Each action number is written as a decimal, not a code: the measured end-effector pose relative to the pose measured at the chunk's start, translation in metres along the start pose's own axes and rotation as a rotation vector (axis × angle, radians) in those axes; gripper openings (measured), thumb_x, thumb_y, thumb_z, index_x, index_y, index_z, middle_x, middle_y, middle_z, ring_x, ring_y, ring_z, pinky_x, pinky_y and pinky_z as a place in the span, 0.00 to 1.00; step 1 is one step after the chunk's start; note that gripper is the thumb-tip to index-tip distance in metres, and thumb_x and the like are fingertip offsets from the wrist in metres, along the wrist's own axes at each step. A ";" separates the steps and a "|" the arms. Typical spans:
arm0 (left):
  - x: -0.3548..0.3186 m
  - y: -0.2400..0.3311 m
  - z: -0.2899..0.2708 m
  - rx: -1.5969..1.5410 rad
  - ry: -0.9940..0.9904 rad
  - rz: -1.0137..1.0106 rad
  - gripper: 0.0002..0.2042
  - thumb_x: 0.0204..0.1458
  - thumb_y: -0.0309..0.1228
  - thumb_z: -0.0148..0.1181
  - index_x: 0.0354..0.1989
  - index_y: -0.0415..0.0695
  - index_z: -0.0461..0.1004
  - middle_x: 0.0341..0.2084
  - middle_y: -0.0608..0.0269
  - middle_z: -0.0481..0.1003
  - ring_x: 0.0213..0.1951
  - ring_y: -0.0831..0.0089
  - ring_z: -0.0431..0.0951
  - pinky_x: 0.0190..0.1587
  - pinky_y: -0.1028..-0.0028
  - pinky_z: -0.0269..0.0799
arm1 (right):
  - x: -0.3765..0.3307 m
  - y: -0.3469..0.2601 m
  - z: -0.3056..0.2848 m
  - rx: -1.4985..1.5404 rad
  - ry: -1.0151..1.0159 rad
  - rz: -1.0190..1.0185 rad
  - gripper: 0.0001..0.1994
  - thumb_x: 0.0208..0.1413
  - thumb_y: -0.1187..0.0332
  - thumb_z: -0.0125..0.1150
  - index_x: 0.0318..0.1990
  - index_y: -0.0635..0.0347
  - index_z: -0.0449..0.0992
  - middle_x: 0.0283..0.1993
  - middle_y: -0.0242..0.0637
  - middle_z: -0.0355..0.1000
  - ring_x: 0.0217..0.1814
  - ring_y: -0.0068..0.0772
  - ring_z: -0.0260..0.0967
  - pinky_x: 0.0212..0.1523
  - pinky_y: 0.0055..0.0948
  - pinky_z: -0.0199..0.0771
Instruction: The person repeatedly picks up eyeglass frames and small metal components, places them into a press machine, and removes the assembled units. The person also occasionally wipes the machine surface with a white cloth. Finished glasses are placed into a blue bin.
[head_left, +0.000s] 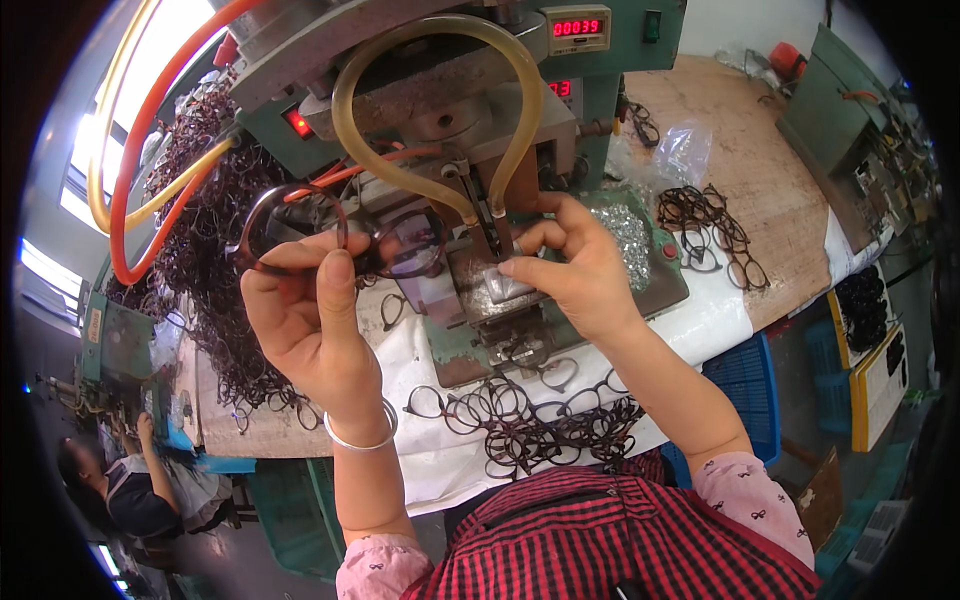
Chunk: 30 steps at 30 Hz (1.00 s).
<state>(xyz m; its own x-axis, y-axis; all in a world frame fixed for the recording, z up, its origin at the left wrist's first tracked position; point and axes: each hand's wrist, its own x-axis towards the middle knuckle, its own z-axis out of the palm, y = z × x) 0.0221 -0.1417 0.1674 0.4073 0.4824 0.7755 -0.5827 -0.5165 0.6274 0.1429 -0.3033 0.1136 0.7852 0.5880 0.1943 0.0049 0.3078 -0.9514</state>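
Your red-and-black checked apron sits closest, with pink patterned sleeves at its sides. At far left, another person in a dark top is near a green machine. Next comes a tall tangled heap of dark eyeglass frames, behind your left hand. That hand, a silver bangle on its wrist, pinches a dark round-rimmed frame between thumb and fingers, raised just left of the metal fixture. Above the fixture loops a yellowish tube. In front of it, a loose pile of frames lies on a white sheet. Your right hand reaches to the fixture, thumb and forefinger close together at its metal; you cannot tell whether they grip a small part. Just beyond that hand lie silvery shavings. Farther right are more frames, a blue crate below the bench edge, and a second green machine.
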 end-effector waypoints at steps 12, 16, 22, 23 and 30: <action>0.000 -0.001 -0.002 0.026 0.054 -0.005 0.04 0.60 0.22 0.57 0.42 0.37 0.71 0.39 0.54 0.79 0.39 0.71 0.80 0.47 0.74 0.75 | -0.013 0.001 0.006 0.147 0.046 0.060 0.30 0.50 0.80 0.65 0.62 0.70 0.62 0.40 0.33 0.76 0.46 0.24 0.72 0.51 0.22 0.69; -0.028 0.008 0.004 -0.076 -0.031 0.009 0.03 0.57 0.20 0.58 0.38 0.35 0.72 0.33 0.50 0.80 0.32 0.65 0.81 0.40 0.65 0.80 | -0.035 -0.012 -0.017 -0.235 -0.089 -0.165 0.26 0.52 0.77 0.63 0.61 0.67 0.69 0.54 0.42 0.75 0.66 0.32 0.65 0.66 0.31 0.61; -0.064 0.001 0.017 0.425 -0.611 0.515 0.08 0.41 0.21 0.68 0.27 0.43 0.74 0.40 0.58 0.80 0.35 0.64 0.81 0.35 0.70 0.80 | -0.029 0.066 -0.111 -1.472 0.314 -0.303 0.10 0.45 0.69 0.68 0.36 0.58 0.81 0.55 0.47 0.73 0.65 0.52 0.64 0.56 0.48 0.69; -0.065 -0.010 0.022 0.447 -0.600 0.652 0.09 0.42 0.22 0.69 0.28 0.43 0.72 0.41 0.58 0.80 0.35 0.65 0.80 0.37 0.69 0.81 | -0.029 0.069 -0.114 -1.456 0.309 -0.307 0.09 0.45 0.69 0.68 0.35 0.57 0.80 0.55 0.46 0.73 0.65 0.52 0.64 0.56 0.48 0.69; -0.070 -0.015 0.024 0.446 -0.647 0.645 0.12 0.41 0.21 0.68 0.33 0.43 0.72 0.38 0.59 0.81 0.39 0.61 0.83 0.35 0.67 0.80 | -0.021 0.055 -0.111 -1.178 0.433 -0.225 0.05 0.44 0.71 0.68 0.30 0.59 0.78 0.40 0.39 0.75 0.47 0.48 0.70 0.47 0.41 0.71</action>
<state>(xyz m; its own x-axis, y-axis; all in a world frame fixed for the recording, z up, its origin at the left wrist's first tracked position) 0.0192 -0.1843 0.1050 0.4876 -0.3885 0.7819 -0.5643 -0.8236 -0.0573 0.1953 -0.3824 0.0305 0.8312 0.2505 0.4964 0.5337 -0.6095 -0.5862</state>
